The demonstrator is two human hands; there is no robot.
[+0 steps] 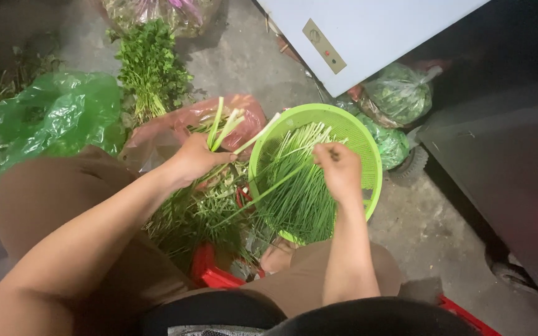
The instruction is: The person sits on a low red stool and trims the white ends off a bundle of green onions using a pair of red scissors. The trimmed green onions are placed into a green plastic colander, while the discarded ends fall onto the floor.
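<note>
Slender green chive stalks point(294, 186) lay heaped in a lime-green round plastic colander point(372, 168), suggesting much was already sorted. The right hand point(339, 169) pinched one stalk over the pile; the left hand point(195, 158) gripped a few pale-stemmed stalks point(225, 127). A sizeable untrimmed green bundle point(197, 214) remained between the knees, above the concrete floor point(431, 236).

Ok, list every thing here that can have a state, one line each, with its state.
left hand: closed around a bunch of pale green stalks.
right hand: pinching thin green chive-like stems.
round lime-green plastic colander: tilted, part filled with those stems.
crumpled green plastic bag: lying open on the floor.
clear plastic bag of leafy greens: knotted shut.
leafy herb bunch: loose on the floor.
</note>
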